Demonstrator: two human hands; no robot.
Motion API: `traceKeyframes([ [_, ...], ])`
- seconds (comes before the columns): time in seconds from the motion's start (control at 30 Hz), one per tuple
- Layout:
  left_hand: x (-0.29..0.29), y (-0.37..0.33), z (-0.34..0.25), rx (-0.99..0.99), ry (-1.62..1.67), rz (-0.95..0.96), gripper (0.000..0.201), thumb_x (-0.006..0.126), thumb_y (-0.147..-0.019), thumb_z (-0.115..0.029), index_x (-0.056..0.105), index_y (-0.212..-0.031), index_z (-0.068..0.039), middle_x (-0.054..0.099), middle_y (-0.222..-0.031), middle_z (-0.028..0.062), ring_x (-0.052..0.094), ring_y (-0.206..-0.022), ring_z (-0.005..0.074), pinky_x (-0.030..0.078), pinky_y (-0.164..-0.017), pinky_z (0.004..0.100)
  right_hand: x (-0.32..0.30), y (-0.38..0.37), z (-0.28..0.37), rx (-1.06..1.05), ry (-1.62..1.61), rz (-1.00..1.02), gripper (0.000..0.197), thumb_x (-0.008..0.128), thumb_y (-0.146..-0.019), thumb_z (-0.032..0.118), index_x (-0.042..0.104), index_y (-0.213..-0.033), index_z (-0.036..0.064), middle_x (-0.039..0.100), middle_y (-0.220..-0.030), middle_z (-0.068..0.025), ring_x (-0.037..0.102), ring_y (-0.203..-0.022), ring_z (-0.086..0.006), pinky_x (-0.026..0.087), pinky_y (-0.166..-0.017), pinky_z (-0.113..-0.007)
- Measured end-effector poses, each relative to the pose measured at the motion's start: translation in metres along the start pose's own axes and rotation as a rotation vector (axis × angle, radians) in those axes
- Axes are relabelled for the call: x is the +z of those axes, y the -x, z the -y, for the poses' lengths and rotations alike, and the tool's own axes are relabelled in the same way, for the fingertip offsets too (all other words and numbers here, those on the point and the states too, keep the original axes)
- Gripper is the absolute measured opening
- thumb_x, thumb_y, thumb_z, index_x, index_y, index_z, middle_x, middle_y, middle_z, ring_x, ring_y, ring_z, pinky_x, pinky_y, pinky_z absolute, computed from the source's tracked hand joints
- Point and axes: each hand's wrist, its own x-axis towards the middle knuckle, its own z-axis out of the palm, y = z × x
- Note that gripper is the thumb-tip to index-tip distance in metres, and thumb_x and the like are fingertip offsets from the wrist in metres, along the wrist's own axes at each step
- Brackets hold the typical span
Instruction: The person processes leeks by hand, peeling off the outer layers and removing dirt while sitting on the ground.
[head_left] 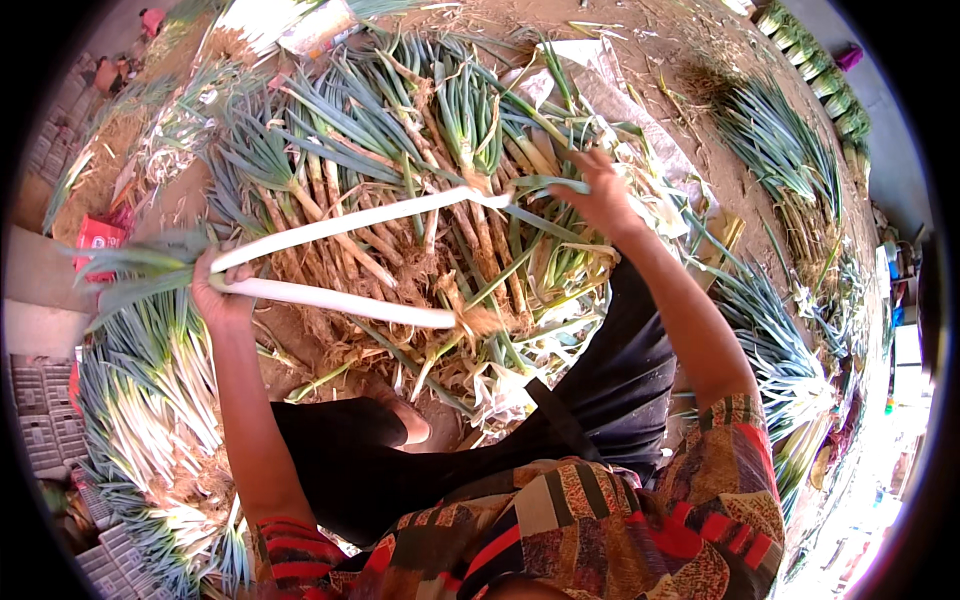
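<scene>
Gripping two long onions, likely light and snappy, where the leaves start, your left hand curls tight; your right hand, I can't tell.

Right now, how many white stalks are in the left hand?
2 in the left hand: upper stalk rising rightward, lower stalk dipping rightward; the grip may hide more.

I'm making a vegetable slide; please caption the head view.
Left hand holding two white stalks over a heap of brown-stemmed plants, right hand nearby.
</scene>
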Motion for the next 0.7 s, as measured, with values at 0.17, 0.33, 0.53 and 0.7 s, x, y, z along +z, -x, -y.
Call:
traceKeyframes([
  [0.17, 0.001, 0.004, 0.008, -0.163, 0.081, -0.016, 0.017, 0.060, -0.079, -0.009, 0.048, -0.090, -0.004, 0.056, -0.080, 0.0125, 0.038, -0.042, 0.0111, 0.035, -0.041, 0.0248, 0.022, 0.012, 0.110, -0.352, -0.116, 0.481, 0.048, 0.068, -0.076, 0.034, 0.055, -0.116, 0.0099, 0.059, -0.108, -0.0084, 0.054, -0.102, -0.0256, 0.039, -0.093, -0.039],
  [0.33, -0.001, 0.008, 0.008, -0.166, -0.011, -0.033, 0.024, 0.062, -0.079, -0.010, 0.047, -0.096, -0.004, 0.055, -0.080, 0.0133, 0.040, -0.042, 0.0119, 0.036, -0.041, 0.0260, 0.036, 0.009, 0.083, 0.215, -0.771, 1.026, 0.031, 0.066, -0.079, 0.034, 0.064, -0.089, 0.0044, 0.060, -0.068, -0.0038, 0.056, -0.063, -0.0084, 0.047, -0.056, -0.024],
  [0.53, 0.017, 0.021, 0.019, -0.128, -0.087, -0.067, 0.021, 0.060, -0.084, -0.017, 0.048, -0.093, -0.004, 0.056, -0.079, 0.0116, 0.038, -0.043, 0.0104, 0.034, -0.041, 0.0242, 0.019, 0.021, 0.074, 0.289, -0.990, 1.148, 0.044, 0.059, -0.084, 0.038, 0.061, -0.102, -0.0018, 0.064, -0.067, -0.0075, 0.060, -0.055, -0.0125, 0.046, -0.053, -0.022],
  [0.7, 0.020, 0.018, 0.029, -0.118, -0.054, -0.036, 0.025, 0.064, -0.082, -0.019, 0.047, -0.096, -0.007, 0.055, -0.077, 0.0097, 0.038, -0.043, 0.0087, 0.033, -0.038, 0.0219, 0.031, 0.044, 0.080, 0.326, -0.999, 1.031, 0.042, 0.050, -0.089, 0.039, 0.059, -0.106, 0.0019, 0.064, -0.068, -0.0112, 0.063, -0.059, -0.0119, 0.051, -0.050, -0.024],
])
